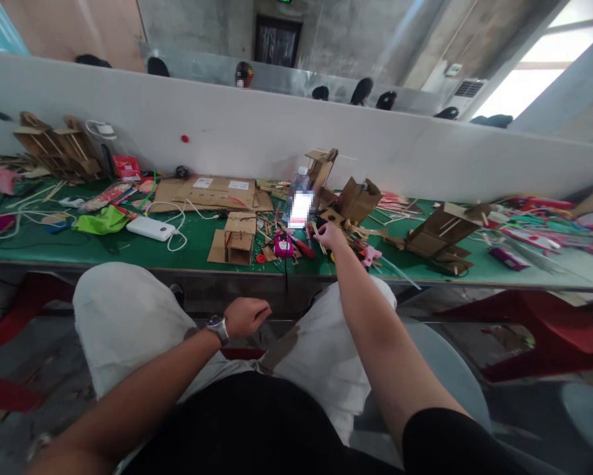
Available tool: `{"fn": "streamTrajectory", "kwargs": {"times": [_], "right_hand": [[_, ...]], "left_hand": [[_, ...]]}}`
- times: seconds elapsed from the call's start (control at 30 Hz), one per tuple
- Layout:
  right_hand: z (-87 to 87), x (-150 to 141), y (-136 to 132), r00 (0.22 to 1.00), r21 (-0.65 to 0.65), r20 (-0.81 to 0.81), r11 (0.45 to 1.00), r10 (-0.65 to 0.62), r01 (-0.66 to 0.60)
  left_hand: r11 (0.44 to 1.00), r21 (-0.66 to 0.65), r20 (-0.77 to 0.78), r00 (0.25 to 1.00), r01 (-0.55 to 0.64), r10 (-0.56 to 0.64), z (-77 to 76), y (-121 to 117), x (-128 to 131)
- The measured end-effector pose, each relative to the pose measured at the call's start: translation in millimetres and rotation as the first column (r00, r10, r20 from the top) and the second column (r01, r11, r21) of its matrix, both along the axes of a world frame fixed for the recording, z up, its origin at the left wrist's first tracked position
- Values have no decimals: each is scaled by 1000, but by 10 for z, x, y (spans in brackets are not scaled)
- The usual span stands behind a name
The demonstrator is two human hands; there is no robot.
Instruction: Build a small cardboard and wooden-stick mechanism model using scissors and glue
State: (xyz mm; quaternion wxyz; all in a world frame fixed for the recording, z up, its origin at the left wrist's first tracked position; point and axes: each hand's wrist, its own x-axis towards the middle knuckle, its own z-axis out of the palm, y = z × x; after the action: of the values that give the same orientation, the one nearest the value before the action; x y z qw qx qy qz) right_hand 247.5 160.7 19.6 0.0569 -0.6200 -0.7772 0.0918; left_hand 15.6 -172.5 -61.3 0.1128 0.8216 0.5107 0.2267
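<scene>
My right hand point(330, 236) reaches over the green table among craft scraps, its fingers pinched on what looks like a thin wooden stick point(315, 229). Close to it lie a red-handled tool point(305, 249) and a pink glue gun point(370, 254). A lit phone point(301, 210) leans in front of a clear plastic bottle point(302, 177). My left hand point(248, 316), with a watch at the wrist, hangs over my lap with its fingers curled together; nothing shows in it. A small cardboard box structure point(240, 237) and a magenta device point(283, 245) stand near the table edge.
Cardboard models point(442, 234) stand to the right and others point(59, 148) at far left. A white power bank point(150, 229) with cables lies beside a green bag point(101, 220). Flat cardboard point(204, 192) lies against the white partition point(256, 132). Red stools point(538, 330) stand below.
</scene>
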Motion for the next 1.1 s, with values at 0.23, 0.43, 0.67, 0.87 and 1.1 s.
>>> {"fn": "streamTrajectory", "kwargs": {"times": [0.23,0.43,0.67,0.87,1.1], "right_hand": [[42,25,-68,999,-40,39,999,22,-20],[88,20,-121,998,-49,53,999,16,-13],[171,-31,-167,999,33,26,999,-31,31],[299,-121,-314,997,128,-59,990,-44,52],[439,-248,-613,969,222,-185,968,164,-121]], "left_hand": [[906,184,-356,884,383,-301,297,281,-140],[798,256,-492,784,546,-378,746,620,-302],[749,265,-483,756,608,-443,1171,803,-344],[736,223,-478,730,639,-488,1320,840,-412],[585,369,-525,682,722,-510,1143,792,-620]]}}
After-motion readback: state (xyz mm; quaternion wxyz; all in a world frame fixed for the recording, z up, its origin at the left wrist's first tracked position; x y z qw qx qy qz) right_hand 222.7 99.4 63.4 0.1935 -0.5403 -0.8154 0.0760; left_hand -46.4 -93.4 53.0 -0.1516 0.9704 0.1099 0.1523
